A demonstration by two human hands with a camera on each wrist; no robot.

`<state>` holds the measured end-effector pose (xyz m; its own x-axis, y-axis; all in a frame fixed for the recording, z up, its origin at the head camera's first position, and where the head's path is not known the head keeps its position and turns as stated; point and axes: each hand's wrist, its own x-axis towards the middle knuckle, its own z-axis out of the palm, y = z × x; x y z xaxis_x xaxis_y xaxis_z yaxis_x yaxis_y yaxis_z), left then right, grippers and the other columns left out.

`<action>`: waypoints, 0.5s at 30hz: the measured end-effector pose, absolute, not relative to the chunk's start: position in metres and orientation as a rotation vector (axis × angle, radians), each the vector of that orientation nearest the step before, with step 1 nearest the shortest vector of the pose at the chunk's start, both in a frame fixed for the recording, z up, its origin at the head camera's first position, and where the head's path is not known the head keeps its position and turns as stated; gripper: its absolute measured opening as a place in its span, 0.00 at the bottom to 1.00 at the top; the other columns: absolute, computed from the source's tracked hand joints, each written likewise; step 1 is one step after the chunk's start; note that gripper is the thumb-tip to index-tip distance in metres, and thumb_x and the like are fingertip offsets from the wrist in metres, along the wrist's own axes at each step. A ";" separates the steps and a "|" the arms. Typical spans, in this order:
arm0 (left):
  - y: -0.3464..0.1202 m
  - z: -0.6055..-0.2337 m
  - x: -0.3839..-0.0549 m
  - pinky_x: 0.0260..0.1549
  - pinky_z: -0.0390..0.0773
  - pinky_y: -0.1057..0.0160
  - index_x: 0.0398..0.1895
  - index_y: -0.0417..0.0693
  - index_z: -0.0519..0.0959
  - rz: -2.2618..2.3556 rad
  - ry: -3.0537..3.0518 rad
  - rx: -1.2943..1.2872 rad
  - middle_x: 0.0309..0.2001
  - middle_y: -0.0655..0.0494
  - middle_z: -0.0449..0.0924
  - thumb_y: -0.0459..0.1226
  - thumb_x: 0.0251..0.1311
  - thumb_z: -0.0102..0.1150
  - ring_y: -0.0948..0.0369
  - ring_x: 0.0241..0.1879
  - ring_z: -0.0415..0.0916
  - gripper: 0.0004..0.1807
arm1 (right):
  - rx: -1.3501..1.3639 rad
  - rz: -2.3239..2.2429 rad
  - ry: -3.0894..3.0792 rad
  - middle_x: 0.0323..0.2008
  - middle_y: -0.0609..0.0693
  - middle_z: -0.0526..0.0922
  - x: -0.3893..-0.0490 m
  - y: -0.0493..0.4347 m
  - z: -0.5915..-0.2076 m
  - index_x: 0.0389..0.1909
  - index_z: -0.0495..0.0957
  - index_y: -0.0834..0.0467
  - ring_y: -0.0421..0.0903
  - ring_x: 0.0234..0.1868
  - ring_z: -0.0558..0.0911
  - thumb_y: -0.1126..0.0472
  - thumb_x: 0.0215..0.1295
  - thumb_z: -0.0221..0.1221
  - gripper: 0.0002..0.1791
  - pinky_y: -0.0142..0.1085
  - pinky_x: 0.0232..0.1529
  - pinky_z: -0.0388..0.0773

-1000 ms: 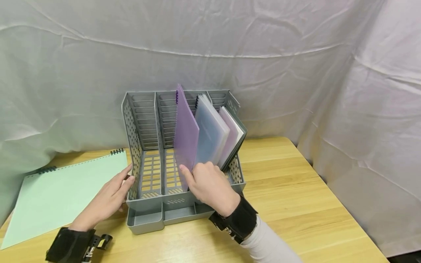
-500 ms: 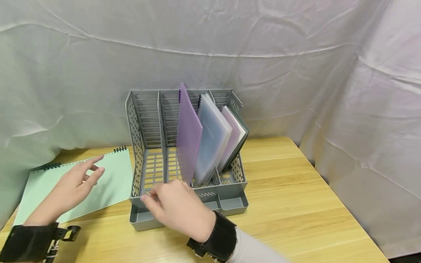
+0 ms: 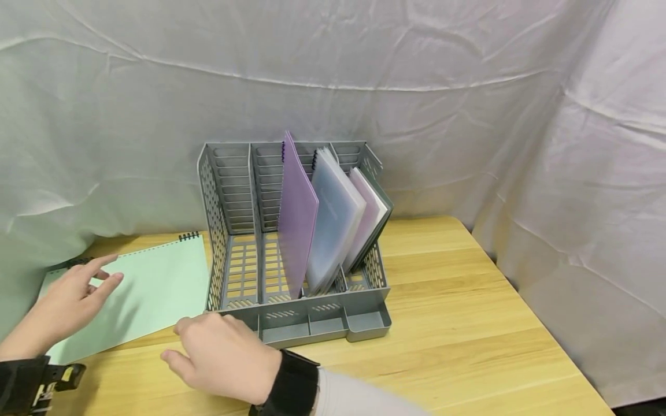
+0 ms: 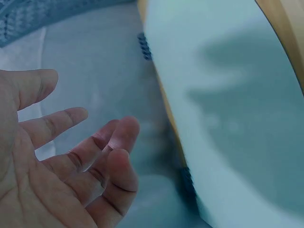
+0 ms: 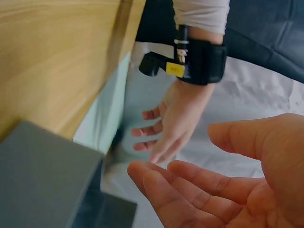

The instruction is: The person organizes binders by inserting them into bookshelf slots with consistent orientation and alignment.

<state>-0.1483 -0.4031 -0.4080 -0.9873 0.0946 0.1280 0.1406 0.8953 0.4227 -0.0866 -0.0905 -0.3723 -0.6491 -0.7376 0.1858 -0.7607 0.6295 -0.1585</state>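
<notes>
A pale green spiral notebook (image 3: 161,289) lies flat on the table at the left. My left hand (image 3: 70,303) hovers over its left part, casting a shadow on it. In the left wrist view the left fingers (image 4: 124,173) are loosely bent and hold nothing. My right hand (image 3: 224,355) is in front of the grey file rack (image 3: 333,301), hiding its front left corner. Seen in the right wrist view, the right fingers (image 5: 209,183) and thumb are apart with nothing between them. A purple spiral notebook (image 3: 298,216) stands tilted in the rack.
Right of the purple notebook, a clear bluish spiral booklet (image 3: 333,214) leans in the rack. Beyond it are a pale pink and white booklet (image 3: 366,214) and a dark green one (image 3: 384,214). Grey cloth (image 3: 333,69) hangs behind the wooden table (image 3: 458,323).
My right hand has let go of the purple notebook and moved left and toward me. My left hand has left the rack's side and moved left over the green notebook.
</notes>
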 end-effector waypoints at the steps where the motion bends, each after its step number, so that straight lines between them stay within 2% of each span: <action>1: -0.406 -0.409 -0.148 0.33 0.80 0.41 0.77 0.25 0.61 -0.662 -2.962 -0.175 0.52 0.23 0.77 0.45 0.85 0.47 0.36 0.40 0.84 0.33 | 1.272 0.324 -2.746 0.20 0.34 0.67 -0.086 -0.095 -0.374 0.26 0.71 0.45 0.27 0.19 0.66 0.44 0.83 0.55 0.21 0.20 0.20 0.62; 8: -0.423 -0.416 -0.148 0.35 0.76 0.36 0.72 0.23 0.65 -0.578 -2.956 -0.130 0.50 0.21 0.79 0.45 0.84 0.48 0.34 0.38 0.83 0.31 | 1.318 0.254 -2.784 0.22 0.34 0.67 -0.086 -0.121 -0.388 0.24 0.72 0.45 0.26 0.17 0.65 0.43 0.81 0.57 0.22 0.19 0.20 0.62; 12: -0.431 -0.421 -0.148 0.37 0.74 0.33 0.71 0.21 0.63 -0.529 -2.966 -0.095 0.48 0.19 0.78 0.46 0.84 0.48 0.31 0.38 0.81 0.33 | 1.373 0.205 -2.785 0.25 0.33 0.69 -0.088 -0.133 -0.395 0.22 0.73 0.44 0.26 0.21 0.65 0.44 0.81 0.57 0.23 0.18 0.22 0.63; 15: -0.437 -0.423 -0.148 0.39 0.74 0.32 0.69 0.20 0.63 -0.505 -2.969 -0.067 0.48 0.16 0.76 0.46 0.85 0.48 0.28 0.41 0.79 0.33 | 1.391 0.171 -2.808 0.27 0.33 0.72 -0.090 -0.143 -0.401 0.24 0.77 0.44 0.26 0.25 0.68 0.43 0.81 0.57 0.21 0.18 0.26 0.64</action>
